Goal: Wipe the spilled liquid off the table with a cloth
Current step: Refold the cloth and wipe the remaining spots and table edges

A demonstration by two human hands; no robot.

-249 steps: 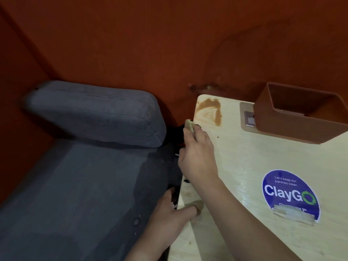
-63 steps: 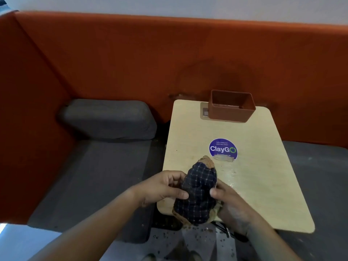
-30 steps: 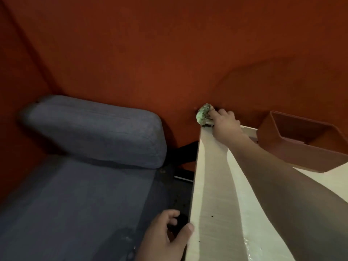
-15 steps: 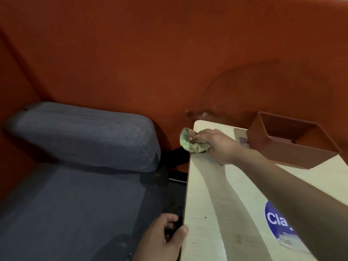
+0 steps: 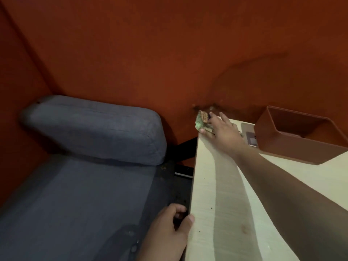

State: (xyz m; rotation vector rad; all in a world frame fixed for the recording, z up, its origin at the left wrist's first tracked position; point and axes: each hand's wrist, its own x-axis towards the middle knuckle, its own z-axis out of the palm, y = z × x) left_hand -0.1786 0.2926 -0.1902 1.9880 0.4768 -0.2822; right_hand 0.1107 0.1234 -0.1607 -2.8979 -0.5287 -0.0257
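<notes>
Nearly done, seemingly: right hand [image 5: 224, 132], grip spread flat, presses the cloth [image 5: 201, 120] at the tabletop [image 5: 222, 185] corner; no puddle shows.

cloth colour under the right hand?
Pale green cloth with brown stains; head view.

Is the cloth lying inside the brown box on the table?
No, the cloth lies at the far left corner of the table under the right hand, and the brown box stands apart to its right.
</notes>
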